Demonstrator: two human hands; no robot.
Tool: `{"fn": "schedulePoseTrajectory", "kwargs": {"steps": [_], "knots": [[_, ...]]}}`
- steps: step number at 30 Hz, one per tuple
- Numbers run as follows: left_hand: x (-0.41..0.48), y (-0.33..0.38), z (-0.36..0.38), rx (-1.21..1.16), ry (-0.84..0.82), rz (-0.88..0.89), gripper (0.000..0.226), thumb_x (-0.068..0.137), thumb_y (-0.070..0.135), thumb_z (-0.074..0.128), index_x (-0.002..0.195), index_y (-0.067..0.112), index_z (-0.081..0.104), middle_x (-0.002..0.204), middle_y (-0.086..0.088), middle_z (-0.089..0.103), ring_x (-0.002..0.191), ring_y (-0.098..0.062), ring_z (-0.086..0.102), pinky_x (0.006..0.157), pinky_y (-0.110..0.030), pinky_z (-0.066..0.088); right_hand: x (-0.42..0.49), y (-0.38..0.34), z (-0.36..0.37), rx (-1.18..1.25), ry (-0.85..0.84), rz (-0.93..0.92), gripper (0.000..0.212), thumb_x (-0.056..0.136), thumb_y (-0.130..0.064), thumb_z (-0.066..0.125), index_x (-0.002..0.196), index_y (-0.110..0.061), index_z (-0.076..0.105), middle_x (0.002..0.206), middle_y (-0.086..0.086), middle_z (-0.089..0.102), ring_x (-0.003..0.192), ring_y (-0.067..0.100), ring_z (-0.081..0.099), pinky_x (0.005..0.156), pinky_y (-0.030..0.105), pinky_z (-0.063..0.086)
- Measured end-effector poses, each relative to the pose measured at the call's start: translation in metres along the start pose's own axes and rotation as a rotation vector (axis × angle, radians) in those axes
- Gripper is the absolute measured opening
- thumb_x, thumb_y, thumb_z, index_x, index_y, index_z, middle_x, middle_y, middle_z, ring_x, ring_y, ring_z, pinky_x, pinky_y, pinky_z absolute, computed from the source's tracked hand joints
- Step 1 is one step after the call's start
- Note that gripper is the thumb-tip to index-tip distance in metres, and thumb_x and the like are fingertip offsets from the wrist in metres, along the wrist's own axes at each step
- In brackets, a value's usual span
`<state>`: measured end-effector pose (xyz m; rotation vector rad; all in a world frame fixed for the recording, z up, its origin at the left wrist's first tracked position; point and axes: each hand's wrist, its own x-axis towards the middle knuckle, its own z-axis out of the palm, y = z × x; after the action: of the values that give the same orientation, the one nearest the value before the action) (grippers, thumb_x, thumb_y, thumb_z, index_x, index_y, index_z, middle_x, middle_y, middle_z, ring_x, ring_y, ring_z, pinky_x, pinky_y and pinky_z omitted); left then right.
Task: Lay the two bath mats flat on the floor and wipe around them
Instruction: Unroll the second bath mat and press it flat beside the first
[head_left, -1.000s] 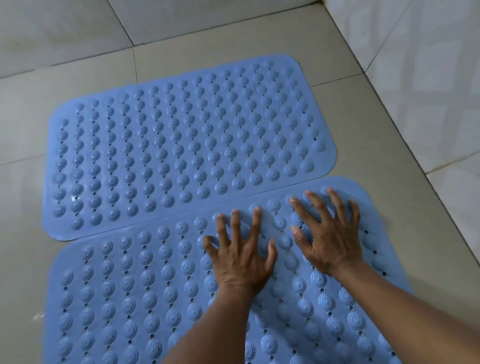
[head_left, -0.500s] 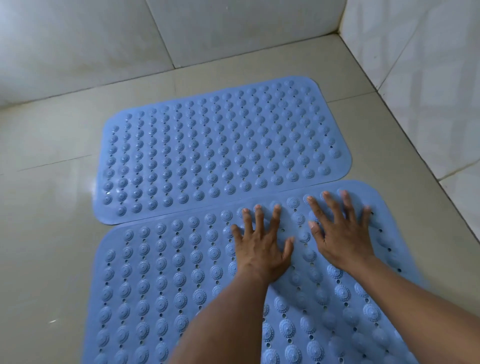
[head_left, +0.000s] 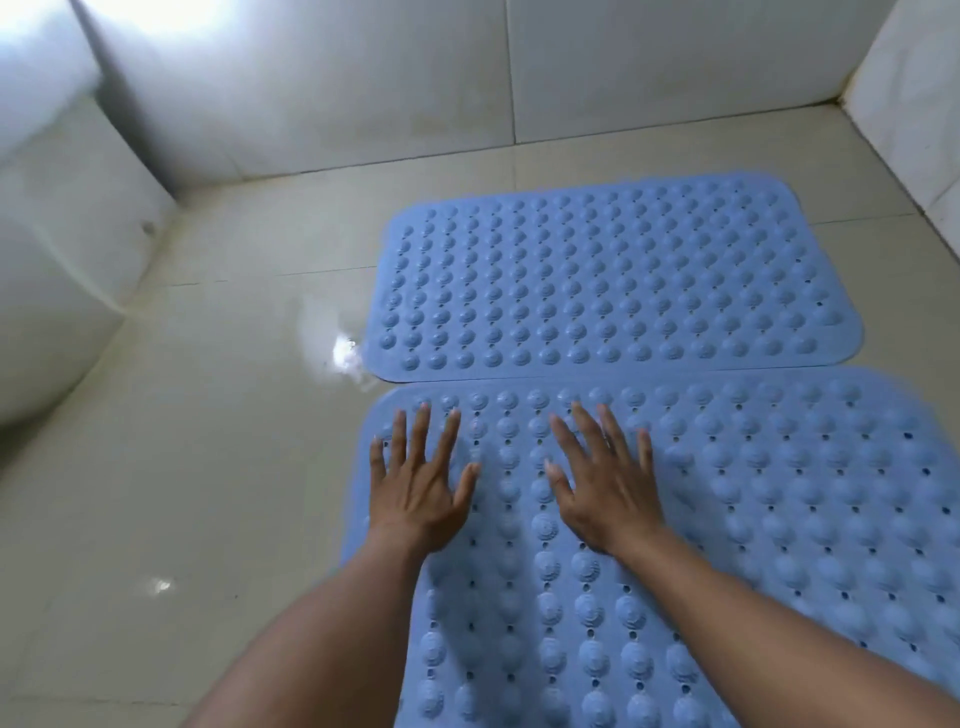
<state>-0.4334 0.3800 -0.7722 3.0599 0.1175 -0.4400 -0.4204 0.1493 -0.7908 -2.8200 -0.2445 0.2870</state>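
Observation:
Two blue studded bath mats lie flat side by side on the beige tiled floor. The far mat (head_left: 613, 280) rests near the back wall. The near mat (head_left: 779, 499) lies just in front of it, their long edges almost touching. My left hand (head_left: 418, 486) presses flat on the near mat's far left corner, fingers spread and straight. My right hand (head_left: 605, 486) presses flat on the same mat a little to the right, fingers also spread. Neither hand holds anything.
White tiled walls (head_left: 363, 88) close the space at the back and at the right (head_left: 914, 104). A white curved fixture (head_left: 47, 249) stands at the left. Bare, shiny floor (head_left: 208, 441) stretches left of the mats, with a wet glare by the far mat's corner.
Both hands have slid left along the near mat, from its right part to its left end. The view has swung left, bringing the back wall and the white fixture into sight.

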Motion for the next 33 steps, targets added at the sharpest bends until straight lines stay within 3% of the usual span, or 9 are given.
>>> {"fn": "schedulePoseTrajectory", "kwargs": {"steps": [3,7,11,13,17,22,28,33], "knots": [[0.018,0.003,-0.001,-0.034,0.004,0.024,0.067,0.1,0.061,0.015,0.156,0.044,-0.019,0.168,0.004,-0.022,0.152,-0.023,-0.026,0.122,-0.054,-0.011,0.033,-0.015,0.001,-0.047,-0.009,-0.007,0.071,0.09,-0.058,0.005,0.158,-0.039,0.014,0.169,-0.009,0.006,0.155,0.023,-0.004,0.12,0.06,-0.005],[0.033,0.021,0.021,-0.084,-0.025,0.045,0.066,0.1,0.06,0.018,0.157,0.046,-0.012,0.169,0.003,-0.016,0.154,-0.024,-0.021,0.119,-0.061,-0.012,0.046,-0.017,0.015,-0.117,0.035,0.036,0.062,0.096,-0.056,0.023,0.154,-0.035,0.034,0.162,-0.001,0.033,0.151,0.032,0.022,0.119,0.063,0.014],[0.037,0.024,0.039,-0.112,0.126,0.021,0.073,0.09,0.057,0.039,0.159,0.042,0.02,0.169,0.0,0.016,0.156,-0.031,0.009,0.114,-0.074,0.004,0.038,-0.017,0.023,-0.131,0.187,0.074,0.058,0.091,-0.049,0.049,0.147,-0.033,0.048,0.149,0.008,0.048,0.142,0.039,0.035,0.11,0.06,0.025],[0.038,0.024,0.043,-0.085,0.119,0.001,0.076,0.086,0.058,0.043,0.158,0.043,0.022,0.168,0.001,0.021,0.155,-0.039,0.008,0.111,-0.078,0.004,0.041,-0.017,0.023,-0.16,0.18,0.101,0.059,0.09,-0.05,0.05,0.147,-0.036,0.048,0.147,0.007,0.048,0.142,0.039,0.035,0.107,0.06,0.025],[0.039,0.023,0.041,-0.08,0.088,0.008,0.079,0.086,0.059,0.043,0.159,0.043,0.017,0.169,0.0,0.017,0.154,-0.044,0.0,0.111,-0.078,0.003,0.041,-0.019,0.022,-0.201,0.161,0.122,0.061,0.088,-0.052,0.051,0.147,-0.039,0.047,0.148,0.006,0.048,0.144,0.037,0.033,0.104,0.059,0.027],[0.039,0.023,0.041,-0.108,0.113,0.04,0.078,0.088,0.055,0.044,0.159,0.036,0.022,0.168,-0.006,0.018,0.156,-0.036,0.005,0.118,-0.068,0.009,0.041,-0.021,0.022,-0.211,0.176,0.14,0.063,0.087,-0.052,0.053,0.148,-0.041,0.045,0.15,0.004,0.048,0.146,0.04,0.03,0.103,0.06,0.027],[0.045,0.02,0.043,-0.14,0.069,0.03,0.078,0.086,0.06,0.042,0.159,0.039,0.021,0.166,-0.004,0.02,0.156,-0.033,0.003,0.117,-0.067,0.009,0.047,-0.017,0.024,-0.187,0.14,0.131,0.063,0.085,-0.053,0.052,0.146,-0.04,0.047,0.149,0.003,0.047,0.145,0.04,0.029,0.103,0.059,0.027],[0.045,0.017,0.031,-0.139,-0.009,0.022,0.076,0.09,0.066,0.026,0.158,0.047,-0.001,0.166,0.002,-0.003,0.153,-0.026,-0.023,0.119,-0.061,-0.006,0.049,-0.013,0.026,-0.138,0.108,0.128,0.061,0.087,-0.058,0.047,0.147,-0.044,0.043,0.152,0.0,0.043,0.146,0.038,0.025,0.104,0.058,0.023]]}}
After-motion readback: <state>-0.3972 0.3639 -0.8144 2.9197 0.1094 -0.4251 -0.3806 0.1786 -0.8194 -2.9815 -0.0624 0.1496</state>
